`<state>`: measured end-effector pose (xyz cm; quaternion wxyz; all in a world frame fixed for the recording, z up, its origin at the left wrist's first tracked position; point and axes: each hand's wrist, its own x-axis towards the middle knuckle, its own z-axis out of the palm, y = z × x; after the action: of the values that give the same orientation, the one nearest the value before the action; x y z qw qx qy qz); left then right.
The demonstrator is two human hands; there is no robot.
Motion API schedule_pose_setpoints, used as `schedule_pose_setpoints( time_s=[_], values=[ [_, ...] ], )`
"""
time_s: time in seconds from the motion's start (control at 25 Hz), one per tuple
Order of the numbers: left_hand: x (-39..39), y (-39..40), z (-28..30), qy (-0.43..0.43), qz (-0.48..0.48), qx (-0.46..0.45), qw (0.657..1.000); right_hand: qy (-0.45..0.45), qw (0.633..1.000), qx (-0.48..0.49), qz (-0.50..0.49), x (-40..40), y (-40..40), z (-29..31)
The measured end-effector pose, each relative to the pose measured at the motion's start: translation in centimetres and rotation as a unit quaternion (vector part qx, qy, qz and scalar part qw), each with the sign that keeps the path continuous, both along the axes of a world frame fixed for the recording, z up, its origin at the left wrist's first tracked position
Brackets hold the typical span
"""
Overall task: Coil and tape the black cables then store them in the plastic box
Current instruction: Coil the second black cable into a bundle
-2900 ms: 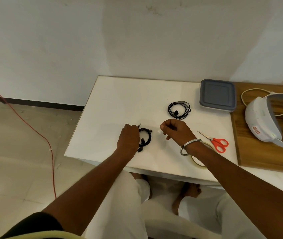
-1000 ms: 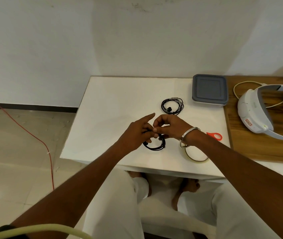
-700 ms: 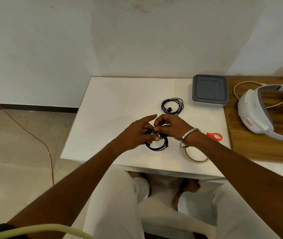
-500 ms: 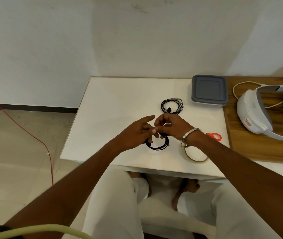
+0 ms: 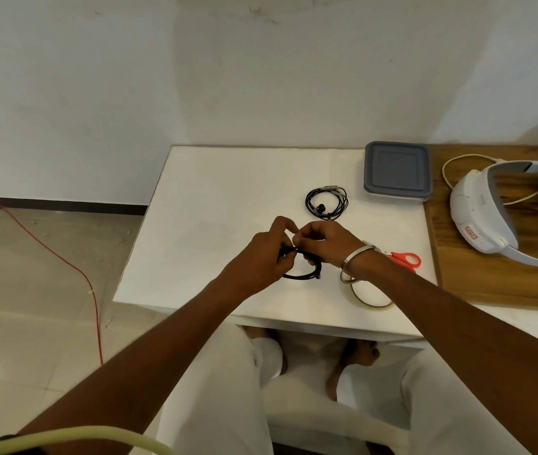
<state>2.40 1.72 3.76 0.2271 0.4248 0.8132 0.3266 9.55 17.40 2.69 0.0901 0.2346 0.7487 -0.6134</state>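
Both our hands meet over the white table (image 5: 215, 205), near its front edge. Left hand (image 5: 261, 257) has fingers curled round the top of the coil (image 5: 303, 274), a black cable loop; its lower arc hangs out below our hands, just over the tabletop. Right hand (image 5: 323, 244) pinches the same coil at the top, thumb and fingertips closed tight right against the left fingers. Whether there's tape in that pinch we can't tell, too small. Steel bangle (image 5: 356, 262) on the right wrist.

Second coil (image 5: 326, 203) lies flat on the table behind our hands, apart from them, already wound. Box (image 5: 397, 170) sits at the back right corner of the table, grey lid on, near the second coil.

Tape roll (image 5: 371, 298) lies flat near the front edge, partly under the right forearm. Scissors (image 5: 407, 259), red handles, just right of the wrist. White headset (image 5: 484, 221) on the wooden board (image 5: 490, 284) to the right. Red wire (image 5: 64, 261) runs across the floor at left.
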Motion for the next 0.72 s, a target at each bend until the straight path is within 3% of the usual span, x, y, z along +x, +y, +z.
schedule_pose_setpoints(
  time_s=[0.24,0.72],
  values=[
    [0.5,0.0,-0.4,0.074,-0.007,-0.015,0.997,-0.027,0.999,-0.011,-0.024,-0.1,0.0,0.2],
    [0.2,0.1,-1.6,0.133,0.033,0.032,0.990,0.041,0.997,0.067,-0.024,0.0,0.0,-0.4]
  ],
)
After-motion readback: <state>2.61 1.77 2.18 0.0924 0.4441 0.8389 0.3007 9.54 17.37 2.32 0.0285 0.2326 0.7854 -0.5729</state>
